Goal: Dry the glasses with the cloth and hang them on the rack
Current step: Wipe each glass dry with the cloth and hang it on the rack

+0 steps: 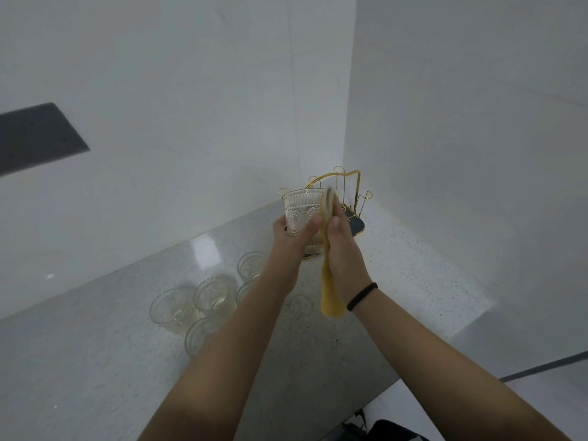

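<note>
Glass (300,211) held in left grip (291,235), right grip (340,246) pinching cloth (331,291); rack (343,192) behind, five glasses (210,294) on bench (95,361).

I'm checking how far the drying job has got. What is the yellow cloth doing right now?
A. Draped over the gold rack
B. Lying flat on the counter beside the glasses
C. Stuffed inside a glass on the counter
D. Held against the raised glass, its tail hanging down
D: the right hand presses the yellow cloth against the side of the clear patterned glass that the left hand grips, and the cloth's loose end dangles below.
</note>
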The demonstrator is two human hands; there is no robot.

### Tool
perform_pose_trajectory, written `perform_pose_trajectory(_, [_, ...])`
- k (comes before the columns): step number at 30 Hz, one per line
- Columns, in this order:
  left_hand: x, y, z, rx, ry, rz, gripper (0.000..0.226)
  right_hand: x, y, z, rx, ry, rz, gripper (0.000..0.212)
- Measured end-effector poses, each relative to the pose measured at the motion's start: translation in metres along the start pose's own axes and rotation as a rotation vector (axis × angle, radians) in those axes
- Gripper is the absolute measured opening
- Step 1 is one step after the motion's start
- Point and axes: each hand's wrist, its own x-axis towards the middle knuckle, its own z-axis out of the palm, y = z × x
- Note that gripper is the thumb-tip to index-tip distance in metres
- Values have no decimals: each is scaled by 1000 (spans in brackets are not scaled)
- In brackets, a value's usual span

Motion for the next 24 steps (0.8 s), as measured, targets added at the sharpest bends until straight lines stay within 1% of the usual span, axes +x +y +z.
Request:
perform_pose_trajectory(1, [-1, -1, -2, 5, -17, 4, 91, 1, -4, -2, 11, 7, 9, 42])
perform_pose_trajectory(2, [-1, -3, -3, -5, -63, 9, 75, 5, -8, -4, 36, 32, 45, 42])
perform_pose_trajectory(3, [-2, -4, -2, -23, -120, 11, 54, 12, -12, -7, 76, 65, 108, 45])
perform_pose_trajectory(4, [-3, -4, -2, -48, -161, 6, 39, 18, -17, -8, 107, 96, 185, 48])
perform_pose_trajectory(5, [-2, -3, -2, -60, -169, 0, 35, 21, -19, -8, 105, 114, 249, 50])
perform_pose_trajectory(6, [0, -2, -1, -69, -155, -2, 41, 21, -19, -6, 91, 117, 254, 50])
perform_pose_trajectory(7, [2, 0, -1, -89, -126, -7, 56, 19, -15, -4, 78, 105, 208, 49])
perform_pose_trajectory(8, [3, 1, -1, -109, -91, -17, 73, 16, -9, -2, 79, 66, 136, 48])
perform_pose_trajectory(9, [4, 1, -2, -123, -63, -21, 83, 14, -2, 0, 72, 24, 61, 48])
perform_pose_trajectory(11, [3, 2, -2, -107, -18, -11, 83, 7, 3, 2, 19, -11, -41, 47])
perform_pose_trajectory(12, [2, 2, -3, -94, -20, -9, 79, 9, 2, 2, 17, 5, -37, 47])
perform_pose_trajectory(13, [1, 1, -4, -98, -49, -12, 70, 12, -2, 1, 50, 44, 22, 49])
perform_pose_trajectory(15, [-1, -1, -4, -121, -159, -18, 46, 21, -12, -1, 82, 124, 199, 53])
perform_pose_trajectory(16, [-1, -1, -4, -128, -190, -23, 42, 24, -17, -2, 57, 126, 275, 56])
perform_pose_trajectory(17, [-2, -2, -5, -119, -195, -20, 48, 26, -19, -2, 19, 121, 311, 57])
perform_pose_trajectory(18, [-3, -2, -5, -124, -185, -3, 62, 26, -20, -1, 4, 108, 283, 55])
perform_pose_trajectory(20, [-1, 0, -6, -165, -92, 6, 91, 18, -16, 4, 29, 10, 121, 48])
perform_pose_trajectory(21, [2, 1, -7, -172, -21, 4, 97, 12, -10, 7, 23, -37, 56, 45])
perform_pose_trajectory(22, [4, 4, -8, -160, 43, 6, 98, 6, -4, 10, -1, -56, 7, 45])
perform_pose_trajectory(23, [6, 6, -8, -109, 71, 12, 95, 1, 1, 12, -30, -47, -42, 45])
perform_pose_trajectory(24, [8, 6, -10, -60, 54, 16, 89, -1, 4, 14, -57, -24, -66, 46])
